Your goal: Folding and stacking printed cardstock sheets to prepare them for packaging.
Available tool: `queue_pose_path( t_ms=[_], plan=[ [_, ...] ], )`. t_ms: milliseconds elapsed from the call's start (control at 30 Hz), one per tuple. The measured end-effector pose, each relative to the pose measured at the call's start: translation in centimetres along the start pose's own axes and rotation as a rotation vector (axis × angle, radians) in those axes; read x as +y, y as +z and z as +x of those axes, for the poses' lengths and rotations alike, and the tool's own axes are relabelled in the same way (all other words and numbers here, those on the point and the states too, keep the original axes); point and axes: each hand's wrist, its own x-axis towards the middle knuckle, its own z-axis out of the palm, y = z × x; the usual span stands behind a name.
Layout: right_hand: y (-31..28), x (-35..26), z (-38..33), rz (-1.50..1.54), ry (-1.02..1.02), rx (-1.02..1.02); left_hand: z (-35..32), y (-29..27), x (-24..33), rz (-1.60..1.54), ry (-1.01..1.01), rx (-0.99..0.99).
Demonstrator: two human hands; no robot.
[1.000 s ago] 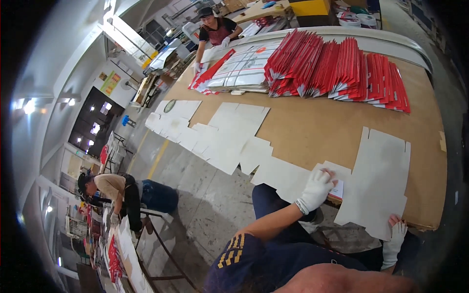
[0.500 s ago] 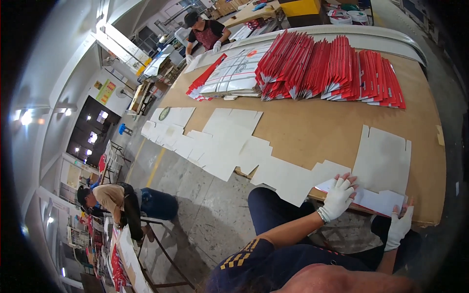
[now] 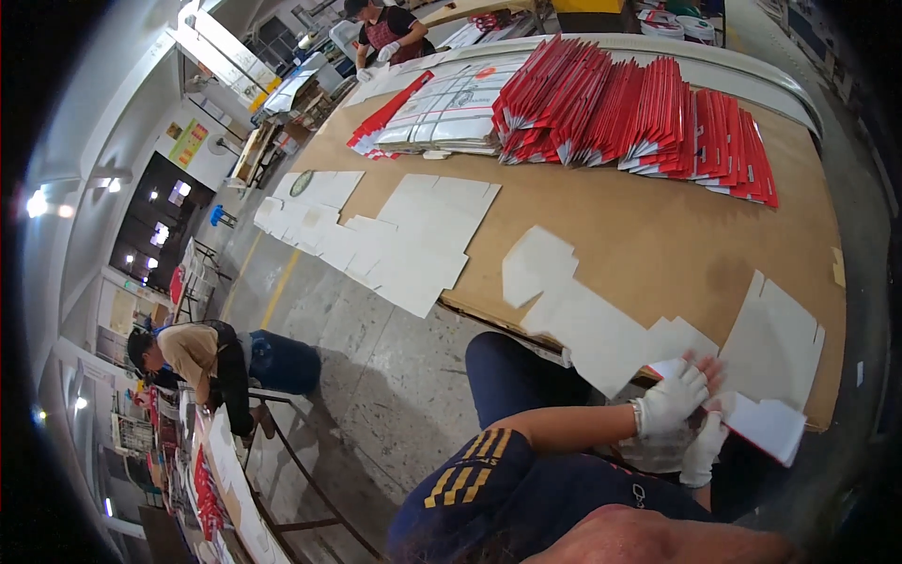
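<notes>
A white card with a red edge lies under my hands at the near right table edge, partly overhanging it. My left hand, in a white glove with bare fingertips, lies on its left part with fingers stretched out. Close beside it my right hand, gloved alike, has its fingers at the card's near edge and seems to grip it; its fingers are slightly blurred. Touching or beside the card are grey-white cut cardboard blanks: a large slotted blank behind it, and a notched blank to the left.
A long row of red folded pieces stands at the back of the brown table, next to a strapped white stack. More blanks lie left. Co-workers stand at the far end and bend at the left.
My right hand has moved left along the card, close to my left hand. The notched blanks near me have shifted right and turned, parting from the left group. The view has shifted.
</notes>
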Motion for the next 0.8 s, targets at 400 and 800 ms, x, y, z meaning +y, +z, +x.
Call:
queue_pose_path(
  t_ms=[400,800],
  plan=[
    [4.8,-8.9,4.3,-1.352,-1.26,-0.375,-4.0,-3.2,-2.7,0.036,-0.02,-0.029],
    [2.7,-10.2,8.1,-1.416,-1.186,-0.47,-14.0,-7.6,-12.6,-0.339,-0.181,0.21]
  ],
)
